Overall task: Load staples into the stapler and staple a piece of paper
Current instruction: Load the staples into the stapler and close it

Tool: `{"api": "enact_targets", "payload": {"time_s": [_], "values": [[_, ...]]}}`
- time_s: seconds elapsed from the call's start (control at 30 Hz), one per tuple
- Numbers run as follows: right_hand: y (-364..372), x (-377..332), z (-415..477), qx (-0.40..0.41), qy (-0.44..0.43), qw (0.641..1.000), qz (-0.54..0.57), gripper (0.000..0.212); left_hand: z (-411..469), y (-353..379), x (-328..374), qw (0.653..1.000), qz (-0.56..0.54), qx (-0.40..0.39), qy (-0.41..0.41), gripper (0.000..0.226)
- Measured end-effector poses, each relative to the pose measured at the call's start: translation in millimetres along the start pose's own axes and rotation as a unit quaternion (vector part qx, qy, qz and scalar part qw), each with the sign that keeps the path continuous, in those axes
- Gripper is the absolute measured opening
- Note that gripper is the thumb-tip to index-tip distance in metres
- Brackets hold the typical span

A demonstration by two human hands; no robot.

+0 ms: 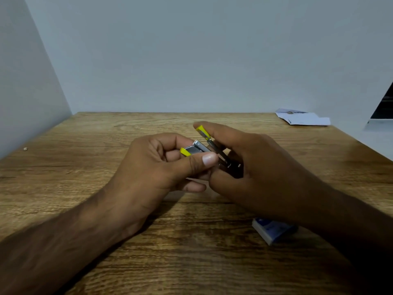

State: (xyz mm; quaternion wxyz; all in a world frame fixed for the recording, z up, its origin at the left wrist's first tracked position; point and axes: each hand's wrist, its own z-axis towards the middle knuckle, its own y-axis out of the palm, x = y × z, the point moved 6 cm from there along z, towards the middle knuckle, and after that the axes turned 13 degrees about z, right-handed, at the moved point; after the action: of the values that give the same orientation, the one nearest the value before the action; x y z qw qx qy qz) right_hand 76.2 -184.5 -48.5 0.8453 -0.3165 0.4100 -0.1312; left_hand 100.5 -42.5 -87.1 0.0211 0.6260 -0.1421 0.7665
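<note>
A small stapler (200, 146), silver metal with yellow ends, is held above the middle of the wooden table (85, 145). Its top arm is swung up and away from the base, so the staple channel lies exposed. My left hand (161, 165) grips the lower part, thumb pressed along its side. My right hand (255, 167) holds the raised yellow-tipped arm with the index finger over its end. A blue and white staple box (274, 229) lies on the table under my right wrist. Folded white paper (304, 118) lies at the table's far right corner.
Pale walls close the table at the back and on the left. A small pale speck (25, 148) lies near the left edge. A dark object (385, 105) stands beyond the right edge, past a white surface.
</note>
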Motion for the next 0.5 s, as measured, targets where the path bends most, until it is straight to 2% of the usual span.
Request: {"api": "enact_targets", "payload": {"time_s": [0.13,0.2,0.3,0.4,0.5], "values": [[1,2,0,-0.026,-0.001,1.000,-0.001,0.035,-2,3,1,1.000,0.008,-0.016,0.007,0.030],[1,2,0,-0.044,0.001,0.999,-0.001,0.036,-2,5,1,1.000,0.017,-0.022,0.010,0.034],[0,6,1,-0.069,0.009,0.998,0.001,0.027,-2,7,3,0.998,0.045,-0.024,0.026,0.043],[-9,11,2,-0.058,0.020,0.998,-0.020,0.033,0,6,3,0.998,0.056,-0.008,0.036,0.063],[-16,13,2,-0.045,0.036,0.998,-0.025,0.044,2,0,5,0.991,0.120,0.011,0.060,0.070]]}}
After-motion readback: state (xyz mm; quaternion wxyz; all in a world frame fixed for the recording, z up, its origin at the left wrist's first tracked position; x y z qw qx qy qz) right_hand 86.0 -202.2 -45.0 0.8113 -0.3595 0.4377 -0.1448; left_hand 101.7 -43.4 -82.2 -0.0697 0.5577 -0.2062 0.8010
